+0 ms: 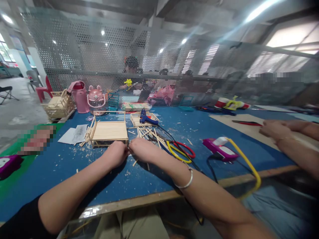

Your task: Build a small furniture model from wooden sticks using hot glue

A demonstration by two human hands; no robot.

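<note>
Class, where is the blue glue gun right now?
In the head view, the blue glue gun lies beyond the hands, right of the large stick frame, above the loose sticks.

A pink jug and an eared pink bottle stand near the surface's far left corner, before a perforated screen.

Matt blue tabletop, pale wooden sticks, glossy bangle

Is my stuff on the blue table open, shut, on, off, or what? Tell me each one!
Left hand: fingers curled
Right hand: fingers curled
Large stick frame: standing, top open
Glue gun: set down; can't tell if hot
Loose sticks: scattered
Bunny-eared bottle: upright, lid on
Right-hand purple power strip: white plug in
</note>
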